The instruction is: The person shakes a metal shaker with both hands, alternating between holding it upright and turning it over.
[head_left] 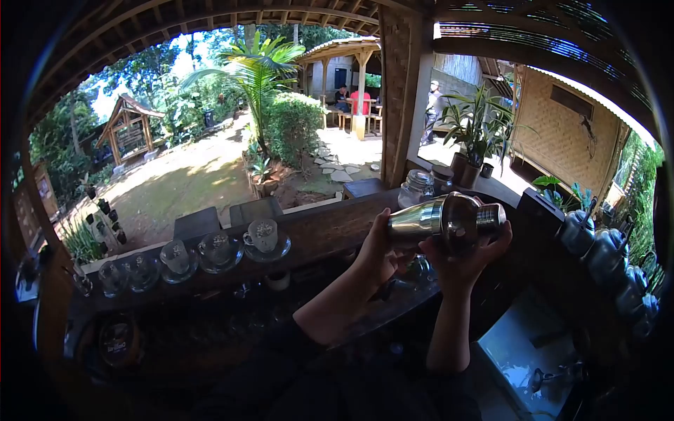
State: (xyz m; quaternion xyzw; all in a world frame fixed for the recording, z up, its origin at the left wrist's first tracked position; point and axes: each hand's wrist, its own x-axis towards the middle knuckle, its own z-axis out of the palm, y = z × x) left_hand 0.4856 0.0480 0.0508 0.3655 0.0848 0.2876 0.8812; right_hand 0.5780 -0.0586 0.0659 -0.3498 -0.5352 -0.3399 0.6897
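The left hand (382, 254) is clamped on the tapered body of a metal shaker (448, 223) – the right hand (467, 259) grips its other end, so it lies nearly sideways above the dark wooden surface (330, 230). A glass jar (415, 189) stands just behind it – glass cups on saucers (261, 240) line the surface to the left.
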